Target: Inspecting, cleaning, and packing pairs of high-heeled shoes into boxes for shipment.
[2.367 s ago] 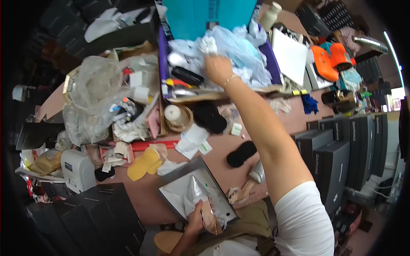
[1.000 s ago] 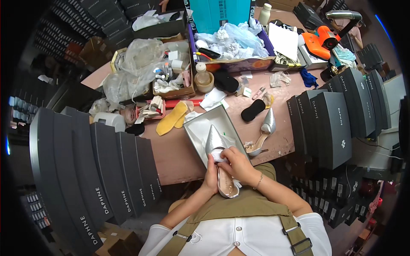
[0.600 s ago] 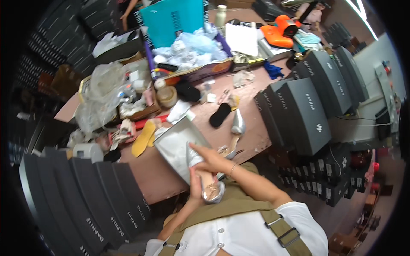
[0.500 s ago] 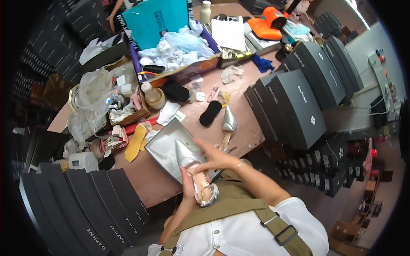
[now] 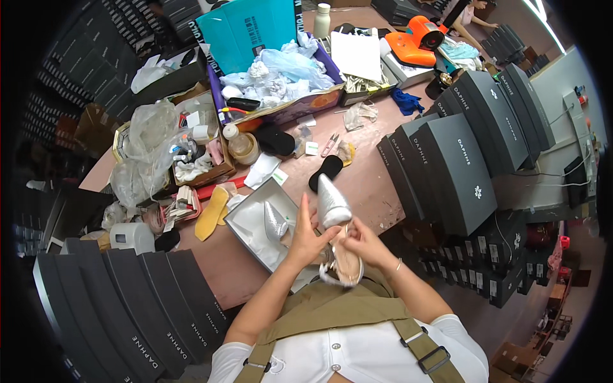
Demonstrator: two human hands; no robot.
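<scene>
Both my hands hold a silver pointed-toe shoe (image 5: pixel 334 210) with a tan insole, close to my chest. My left hand (image 5: pixel 306 239) grips its side with one finger raised. My right hand (image 5: pixel 361 241) is closed on the heel end, where the tan lining shows. Just left of my hands stands an open shoe box (image 5: pixel 249 237) lined with white paper, with a second silver shoe (image 5: pixel 276 220) lying in it.
Dark shoe boxes are stacked at the right (image 5: pixel 456 166) and lower left (image 5: pixel 128 306). On the table lie a black insole (image 5: pixel 327 171), a yellow insole (image 5: pixel 211 212), a teal box (image 5: pixel 249 29), crumpled plastic bags (image 5: pixel 281 70), a glue jar (image 5: pixel 244 148) and an orange tool (image 5: pixel 415 41).
My right hand came back from the plastic bags at the far side of the table and joined the left on the silver shoe. The camera view swung between frames.
</scene>
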